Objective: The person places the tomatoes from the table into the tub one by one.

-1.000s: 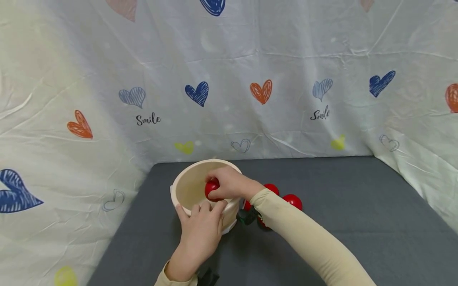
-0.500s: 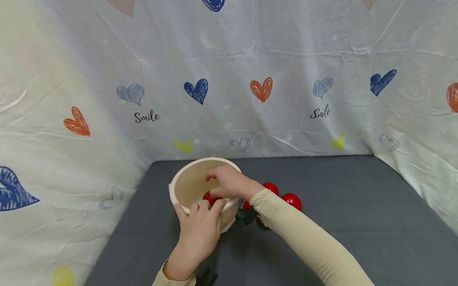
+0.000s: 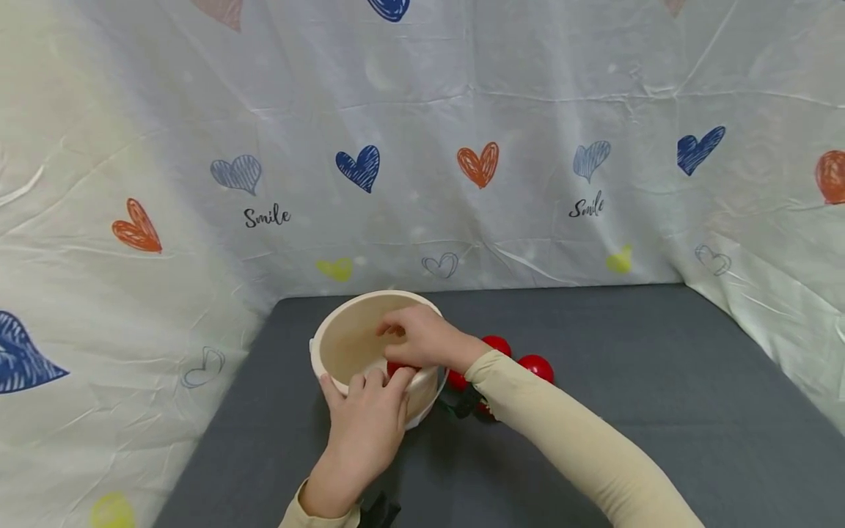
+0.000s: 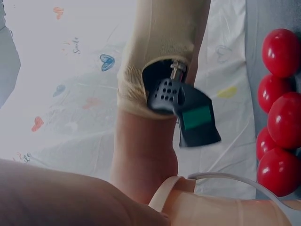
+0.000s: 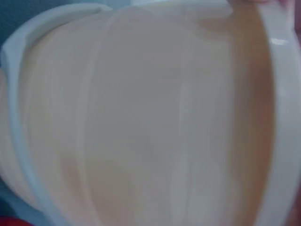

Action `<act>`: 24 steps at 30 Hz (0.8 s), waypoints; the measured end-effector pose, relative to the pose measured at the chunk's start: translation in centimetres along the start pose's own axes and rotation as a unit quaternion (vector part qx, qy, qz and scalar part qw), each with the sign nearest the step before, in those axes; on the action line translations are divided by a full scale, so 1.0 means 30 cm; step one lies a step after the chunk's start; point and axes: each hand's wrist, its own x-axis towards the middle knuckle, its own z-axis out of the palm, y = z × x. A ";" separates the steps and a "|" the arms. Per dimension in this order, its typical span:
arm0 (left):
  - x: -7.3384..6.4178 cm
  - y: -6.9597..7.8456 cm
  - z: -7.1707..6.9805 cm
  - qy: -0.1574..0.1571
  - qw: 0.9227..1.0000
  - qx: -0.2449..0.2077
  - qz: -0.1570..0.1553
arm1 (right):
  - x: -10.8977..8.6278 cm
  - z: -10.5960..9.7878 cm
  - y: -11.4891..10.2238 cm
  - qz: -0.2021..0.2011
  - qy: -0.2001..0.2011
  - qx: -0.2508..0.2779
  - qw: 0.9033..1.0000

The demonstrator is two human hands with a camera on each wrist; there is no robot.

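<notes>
A cream bucket [image 3: 350, 337] stands at the left of the table, its mouth tipped toward me. My left hand [image 3: 363, 433] grips the near rim, fingers hooked over it. Inside the mouth is my right hand [image 3: 422, 337], its fingers loosely bent with nothing between them. Just below it a glossy red ball [image 3: 396, 366] shows in the bucket, partly hidden by my left fingers. The right wrist view is filled by the blurred bucket wall [image 5: 155, 117]; the left wrist view shows the bucket's side [image 4: 211, 207] and my right forearm [image 4: 164, 37].
Several more red balls [image 3: 536, 367] lie on the dark grey tabletop [image 3: 627, 381] right of the bucket, partly under my right sleeve. The bucket's thin handle [image 4: 235, 178] hangs along its side. A white cloth with printed hearts [image 3: 422, 147] hangs behind and beside the table.
My right fingers have let go of the red ball, which has dropped lower inside the bucket. The left hand has kept its hold on the rim.
</notes>
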 end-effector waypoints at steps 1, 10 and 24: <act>0.000 0.000 0.000 -0.001 1.000 0.000 -0.001 | -0.009 -0.004 0.006 -0.002 0.012 0.019 1.000; 0.005 -0.002 0.003 0.003 1.000 -0.006 0.000 | -0.185 -0.123 0.132 0.021 0.155 0.070 0.985; 0.012 0.000 0.006 -0.014 1.000 -0.021 -0.003 | -0.499 -0.222 0.420 0.185 0.156 0.041 0.969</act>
